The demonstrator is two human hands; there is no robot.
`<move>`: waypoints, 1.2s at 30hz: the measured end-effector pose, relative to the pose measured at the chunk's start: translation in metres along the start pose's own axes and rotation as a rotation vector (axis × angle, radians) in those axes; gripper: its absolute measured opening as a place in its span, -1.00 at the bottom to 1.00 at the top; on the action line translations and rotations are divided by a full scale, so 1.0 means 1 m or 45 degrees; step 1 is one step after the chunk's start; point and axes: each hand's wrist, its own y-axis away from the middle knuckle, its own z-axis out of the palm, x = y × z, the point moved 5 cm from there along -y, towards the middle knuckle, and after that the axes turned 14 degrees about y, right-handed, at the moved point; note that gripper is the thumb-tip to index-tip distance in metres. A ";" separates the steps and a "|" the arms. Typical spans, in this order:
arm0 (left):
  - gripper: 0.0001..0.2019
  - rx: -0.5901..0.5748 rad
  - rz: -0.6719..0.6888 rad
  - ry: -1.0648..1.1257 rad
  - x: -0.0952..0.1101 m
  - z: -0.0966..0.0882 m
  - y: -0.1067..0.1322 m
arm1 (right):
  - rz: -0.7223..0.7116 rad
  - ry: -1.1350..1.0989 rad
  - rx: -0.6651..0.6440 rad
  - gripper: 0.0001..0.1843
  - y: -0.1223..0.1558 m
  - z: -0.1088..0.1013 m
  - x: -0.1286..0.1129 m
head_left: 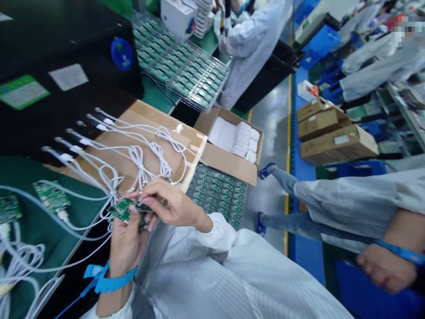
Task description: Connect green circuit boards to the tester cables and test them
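My left hand (128, 243), with a blue strap at its wrist, grips a green circuit board (122, 210) from below, thumb on top. My right hand (174, 204) is closed in a pinch at the board's right edge; whether a small separate part is between its fingertips cannot be made out. Just behind the hands, bundled white cables (139, 166) lie on a cardboard sheet (139, 117). To the left, another circuit board (53, 197) rests on the green bench with a white cable plugged into it. A further board (9, 208) lies at the left edge.
Clear trays of boards (181, 66) stand beyond the cardboard, with another tray (219, 192) to the right. An open carton (229, 166) holds white pieces. A black box (66, 44) borders the bench. Co-workers stand behind and on the right, one hand (387, 266) near.
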 end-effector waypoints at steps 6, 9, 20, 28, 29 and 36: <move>-0.57 0.057 -0.065 -0.097 0.001 0.001 -0.005 | 0.151 -0.014 -0.080 -0.91 0.004 0.004 0.007; -0.53 0.080 -0.063 -0.148 -0.002 0.003 -0.007 | 0.236 0.051 -0.131 -0.87 0.006 0.006 0.012; -0.49 0.120 -0.003 -0.471 0.022 -0.017 0.010 | 0.019 0.129 0.051 -0.67 0.022 -0.040 0.015; -0.40 0.262 0.077 -0.857 0.043 -0.036 0.024 | 0.194 0.698 -0.278 -0.74 0.045 -0.058 0.061; -0.41 0.235 0.068 -0.878 0.040 -0.037 0.024 | 0.198 0.731 -0.321 -0.76 0.047 -0.056 0.063; -0.57 0.033 0.237 -1.095 0.035 -0.030 0.020 | 0.316 0.470 -0.017 -0.80 0.043 -0.063 0.072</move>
